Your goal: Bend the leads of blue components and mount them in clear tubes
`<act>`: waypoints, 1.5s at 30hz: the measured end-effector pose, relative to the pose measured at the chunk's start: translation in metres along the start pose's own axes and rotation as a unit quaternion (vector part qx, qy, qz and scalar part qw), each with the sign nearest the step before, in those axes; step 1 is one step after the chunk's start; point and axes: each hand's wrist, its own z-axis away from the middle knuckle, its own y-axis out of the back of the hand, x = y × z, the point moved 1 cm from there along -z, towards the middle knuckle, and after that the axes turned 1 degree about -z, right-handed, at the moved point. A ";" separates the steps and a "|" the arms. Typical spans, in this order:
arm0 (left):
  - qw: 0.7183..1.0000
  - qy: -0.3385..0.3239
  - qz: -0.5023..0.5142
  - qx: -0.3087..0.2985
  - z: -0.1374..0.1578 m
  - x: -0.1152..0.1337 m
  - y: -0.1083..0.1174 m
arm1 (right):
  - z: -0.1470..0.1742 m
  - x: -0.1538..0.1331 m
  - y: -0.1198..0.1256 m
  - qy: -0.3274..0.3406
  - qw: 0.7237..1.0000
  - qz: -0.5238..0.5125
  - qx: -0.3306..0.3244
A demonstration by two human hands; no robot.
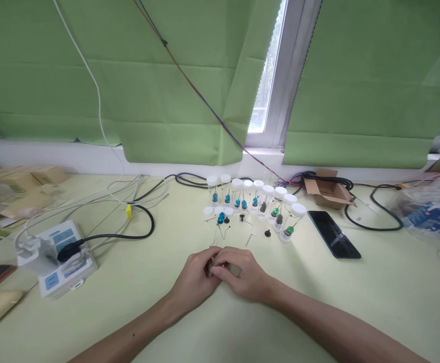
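My left hand and my right hand meet at the front middle of the table, fingertips touching. Both are closed in a pinch around something small that the fingers mostly hide. Just past the left fingertips a thin bent wire shows; whether it is held or lying there I cannot tell. Beyond lie a small L-shaped hex key, a black knob-like part, another black part, and shiny blue pieces. Several clear tubes with white caps stand in a row, with blue, green or grey pieces inside.
A dark phone lies right of the tubes, near an open cardboard box. At left sits a white power strip with plugs and a black cable. A clear plastic bag rests at far right.
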 end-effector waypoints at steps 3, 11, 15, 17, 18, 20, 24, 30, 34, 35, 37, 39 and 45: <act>1.000 0.002 0.001 -0.002 0.000 0.000 0.000 | 0.000 -0.001 0.000 0.002 1.000 0.001 -0.001; 1.000 0.001 -0.007 0.002 0.000 0.000 0.000 | 0.001 -0.001 -0.001 0.005 1.000 0.006 0.007; 1.000 0.009 -0.014 0.002 0.001 0.000 0.000 | 0.001 0.000 -0.001 -0.004 1.000 0.005 0.013; 1.000 0.012 -0.021 0.000 0.001 0.000 0.000 | 0.001 -0.001 0.000 -0.010 1.000 0.006 0.016; 1.000 0.013 -0.023 -0.002 0.001 0.000 0.001 | 0.001 -0.001 0.000 -0.010 1.000 0.007 0.017; 1.000 0.015 -0.027 -0.005 0.002 0.001 0.001 | 0.001 -0.002 0.000 -0.012 1.000 0.014 0.020; 0.999 0.016 -0.035 -0.006 0.002 0.002 0.000 | 0.002 -0.003 0.001 -0.016 0.999 0.027 0.024; 0.999 0.006 -0.042 -0.003 0.003 0.002 -0.001 | 0.002 -0.002 0.001 -0.017 0.999 0.020 0.022; 0.999 0.000 -0.046 -0.003 0.003 0.002 -0.001 | 0.002 -0.002 0.001 -0.019 1.000 0.002 0.023; 0.999 -0.001 -0.047 -0.003 0.003 0.002 -0.001 | 0.002 -0.003 0.001 -0.019 1.000 -0.001 0.023; 0.999 -0.003 -0.050 -0.002 0.003 0.002 -0.001 | 0.002 -0.003 0.001 -0.021 1.000 -0.004 0.023; 0.999 -0.006 -0.054 0.001 0.003 0.002 -0.001 | 0.002 -0.003 0.001 -0.023 0.999 -0.006 0.021; 0.998 -0.015 -0.062 0.007 0.003 0.002 -0.001 | 0.002 -0.003 0.001 -0.029 0.999 -0.015 0.017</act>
